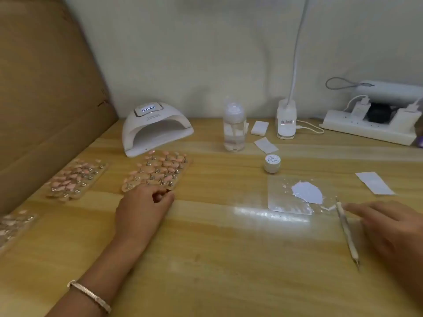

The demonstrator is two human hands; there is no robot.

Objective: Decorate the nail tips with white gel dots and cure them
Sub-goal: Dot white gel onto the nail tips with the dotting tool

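Nearest to me, a bracelet (90, 296) circles my left wrist at 7 o'clock, the forearm running up across the wooden desk (206, 259). My left hand (143, 207) lies at 9 o'clock, fingers curled against the near edge of the middle tray of pink nail tips (158, 172); whether they pinch it I cannot tell. A second tray (75, 179) lies further left beside the cardboard wall (45, 88), and a third tray (13, 225) is cut off by the left border. Just past the middle tray, at 11 o'clock, the curing lamp (155, 129) faces me with its mouth open.

My right hand (389, 227) is at 4 o'clock, fingers spread and holding nothing, the forefinger just beside the dotting tool (346, 232) lying on the desk. White gel (306, 192) sits on a clear sheet (281, 200) at 3 o'clock, its jar (272, 163) close behind. Bare wood stretches between my hands toward 6 o'clock.
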